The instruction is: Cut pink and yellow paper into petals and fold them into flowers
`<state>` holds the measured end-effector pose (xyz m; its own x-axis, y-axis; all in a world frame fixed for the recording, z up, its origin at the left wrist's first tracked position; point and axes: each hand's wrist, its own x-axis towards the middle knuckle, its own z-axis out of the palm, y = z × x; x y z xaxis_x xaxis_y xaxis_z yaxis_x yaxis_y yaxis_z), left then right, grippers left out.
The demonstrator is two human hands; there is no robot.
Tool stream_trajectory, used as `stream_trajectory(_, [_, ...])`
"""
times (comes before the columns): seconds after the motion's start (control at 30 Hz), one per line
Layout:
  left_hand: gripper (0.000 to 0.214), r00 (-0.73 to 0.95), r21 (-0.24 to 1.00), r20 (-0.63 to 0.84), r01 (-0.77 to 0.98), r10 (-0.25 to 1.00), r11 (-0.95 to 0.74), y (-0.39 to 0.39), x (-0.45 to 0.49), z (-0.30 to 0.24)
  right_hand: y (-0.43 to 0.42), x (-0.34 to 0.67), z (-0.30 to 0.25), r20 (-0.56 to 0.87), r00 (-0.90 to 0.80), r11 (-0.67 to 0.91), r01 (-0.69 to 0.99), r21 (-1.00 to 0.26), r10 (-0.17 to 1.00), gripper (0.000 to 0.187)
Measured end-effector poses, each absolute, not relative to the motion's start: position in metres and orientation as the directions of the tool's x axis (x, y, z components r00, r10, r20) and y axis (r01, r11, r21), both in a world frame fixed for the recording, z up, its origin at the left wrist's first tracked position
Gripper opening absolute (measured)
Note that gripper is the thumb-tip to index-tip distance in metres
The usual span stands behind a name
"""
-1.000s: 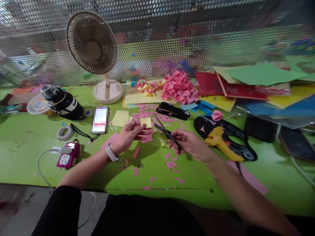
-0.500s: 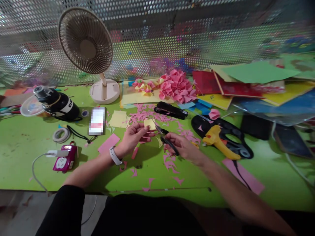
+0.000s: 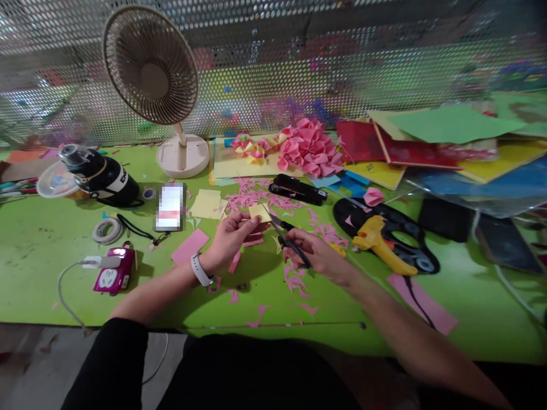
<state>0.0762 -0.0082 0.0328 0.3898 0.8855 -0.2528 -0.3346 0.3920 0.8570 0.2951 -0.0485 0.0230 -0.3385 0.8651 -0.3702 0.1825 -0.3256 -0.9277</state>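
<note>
Between thumb and fingers, my left hand [image 3: 236,232] pinches a small yellow paper square [image 3: 260,212]. My right hand [image 3: 311,250] is closed around the black handles of a pair of scissors [image 3: 285,233]. Their blades are parted and reach the right edge of the yellow paper. Pink paper scraps [image 3: 265,195] are scattered behind and below the hands. A stack of yellow paper squares [image 3: 207,204] lies to the left, beyond my left wrist. Closer to that wrist is a pink paper strip [image 3: 190,246].
A pile of pink paper petals [image 3: 308,149] sits behind a black stapler [image 3: 297,190]. To the right, a yellow glue gun [image 3: 376,242] rests on a black holder. A fan [image 3: 182,156], bottle [image 3: 109,182], tape roll [image 3: 106,230] and purple power adapter [image 3: 116,273] stand left.
The scissor blades look a little wider apart at the paper's edge. Both hands stay in nearly the same place, and the camera view has shifted slightly.
</note>
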Motion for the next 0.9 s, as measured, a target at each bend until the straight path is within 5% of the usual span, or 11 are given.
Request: stream_trajectory(0.9, [0.031, 0.438, 0.81, -0.247, -0.395, 0.864, 0.432, -0.0086, 0.077, 0.0257, -0.0487, 0.291, 0.0249, -0.343, -0.365, -0.31, 0.146, -0.939, 0.866, 0.048])
